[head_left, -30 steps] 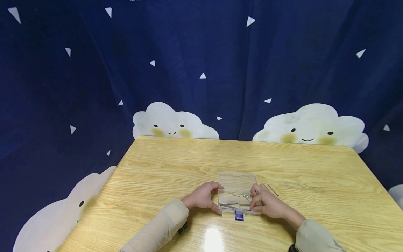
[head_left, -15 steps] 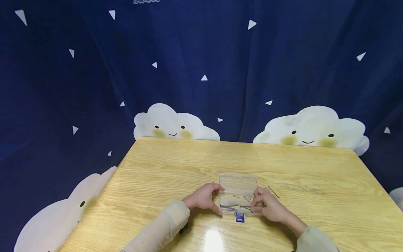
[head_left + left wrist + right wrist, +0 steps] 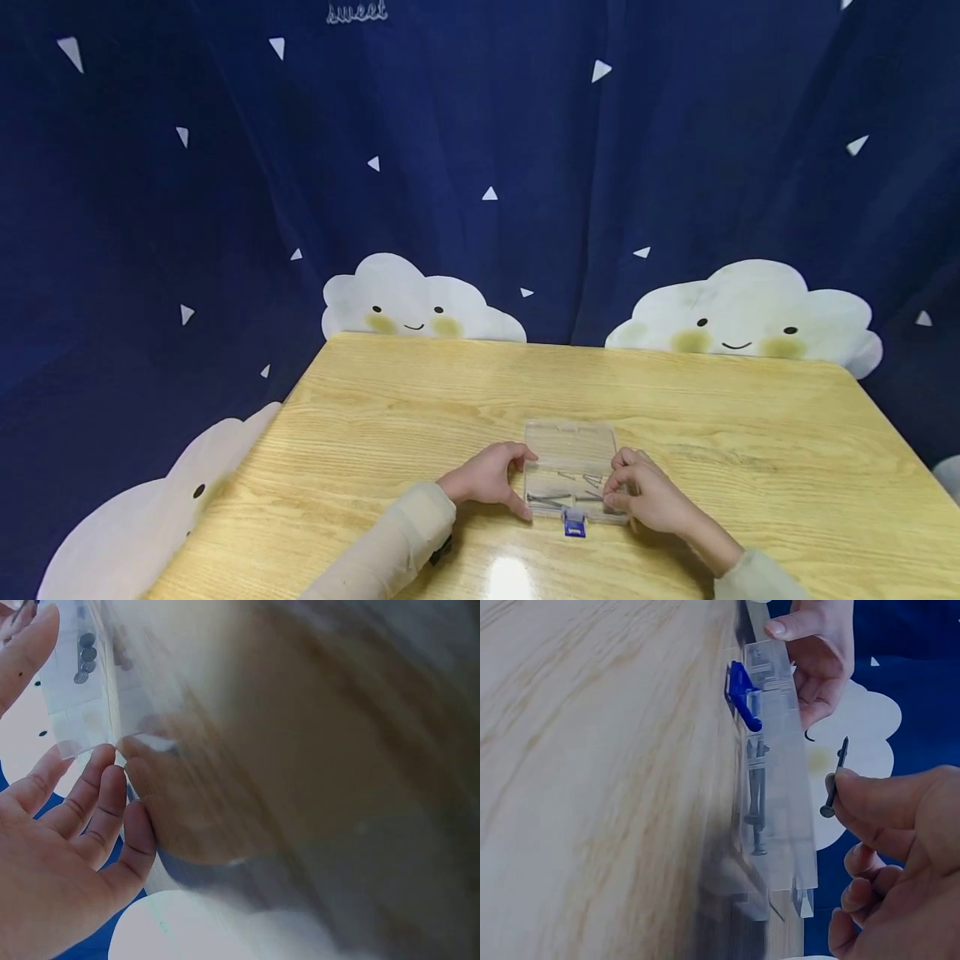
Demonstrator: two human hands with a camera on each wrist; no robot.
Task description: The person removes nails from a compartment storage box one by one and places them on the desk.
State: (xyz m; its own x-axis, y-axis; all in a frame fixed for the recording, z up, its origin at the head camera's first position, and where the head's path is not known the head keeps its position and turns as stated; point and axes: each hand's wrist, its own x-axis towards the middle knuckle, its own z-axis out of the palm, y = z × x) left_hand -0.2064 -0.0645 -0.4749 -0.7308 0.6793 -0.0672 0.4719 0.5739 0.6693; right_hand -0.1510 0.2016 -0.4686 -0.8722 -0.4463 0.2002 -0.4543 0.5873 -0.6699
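An opened clear plastic box (image 3: 570, 446) lies on the table, its lid folded back and its blue latch (image 3: 574, 527) facing the front. Long nails (image 3: 551, 502) sit in its front part, with several smaller nails (image 3: 592, 480) behind them. My left hand (image 3: 491, 473) holds the left end, thumb at the front corner and index finger farther back. Fingertips (image 3: 112, 776) meet the box's edge in the left wrist view. At the right end, my right hand (image 3: 652, 492) pinches a nail (image 3: 841, 759) between thumb and index finger, above the box in the right wrist view.
The box stands on a wooden table (image 3: 420, 392). A dark blue curtain (image 3: 450, 108) with white clouds (image 3: 420, 300) and triangles hangs behind and to the left. A thin dark nail-like piece (image 3: 778, 910) shows past the box's end in the right wrist view.
My right hand shifts slightly right, over the spot where a loose nail lay beside the box. My left hand stays on the box. The head view tilts up a little.
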